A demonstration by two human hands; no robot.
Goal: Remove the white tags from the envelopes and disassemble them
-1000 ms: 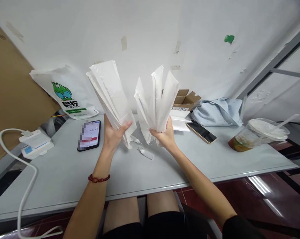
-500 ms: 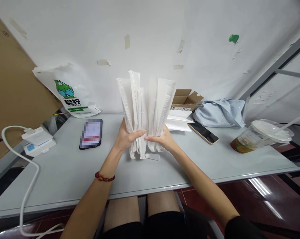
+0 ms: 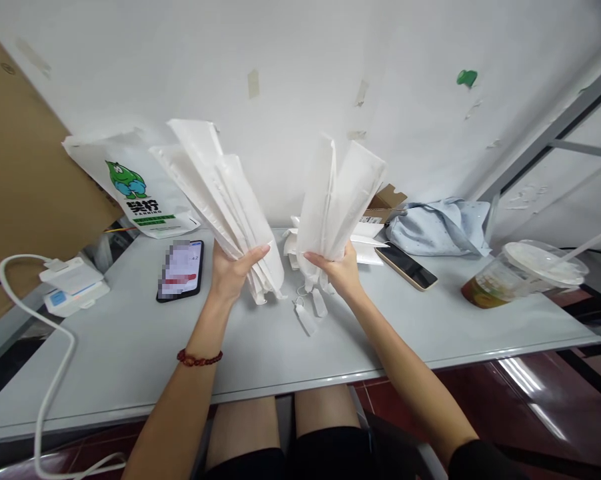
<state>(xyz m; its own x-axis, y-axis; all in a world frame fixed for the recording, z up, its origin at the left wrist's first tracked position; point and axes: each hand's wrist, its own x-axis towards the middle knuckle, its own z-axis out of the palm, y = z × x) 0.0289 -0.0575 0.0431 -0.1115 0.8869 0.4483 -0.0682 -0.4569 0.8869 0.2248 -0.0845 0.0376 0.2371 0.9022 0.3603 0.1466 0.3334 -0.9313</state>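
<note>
Wrapped round the lower part of several white flat packets [image 3: 238,207] is my left hand [image 3: 234,272], its thumb pressed across their front. The packets lean left and fan apart at the top. My right hand [image 3: 341,268] grips a second, smaller bunch of white flat packets [image 3: 348,193], tilted to the right. Small white tags [image 3: 306,319] hang on thin loops beneath that bunch. Both bunches are above the table, with a gap between them. More white folded pieces [image 3: 365,241] lie behind my right hand.
On the grey table [image 3: 270,353], a lit phone [image 3: 180,272] lies left and a dark-screened phone [image 3: 410,267] right. A lidded drink cup [image 3: 523,273] stands near the right edge. A cardboard box [image 3: 389,199], blue cloth [image 3: 440,225], printed white bag [image 3: 143,183] and white charger [image 3: 75,283] sit around.
My hands have moved apart, splitting the packets into two bunches. The left bunch now tilts left and the right one tilts right. Tags have come into view below the right bunch.
</note>
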